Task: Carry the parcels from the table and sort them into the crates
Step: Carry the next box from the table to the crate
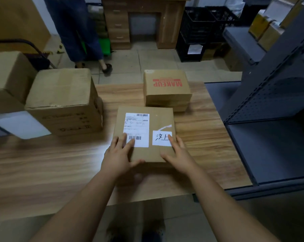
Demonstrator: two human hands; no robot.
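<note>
A flat brown parcel (156, 119) with a white shipping label and a handwritten white sticker lies on the wooden table (43, 163) near its front edge. My left hand (119, 154) grips its near left corner, fingers on top and thumb along the front edge. My right hand (178, 152) holds the near right corner the same way. Behind it stands a small box printed MAKEUP (167, 89). A large carton (64, 102) sits at the left. Black crates (198, 32) are stacked on the floor far behind the table.
Grey metal shelving (270, 110) stands close on the right, with boxes on its upper shelf. A person in blue trousers (78, 28) stands beyond the table beside a wooden desk (140, 21). More cartons (6, 75) and a trolley handle are at the far left.
</note>
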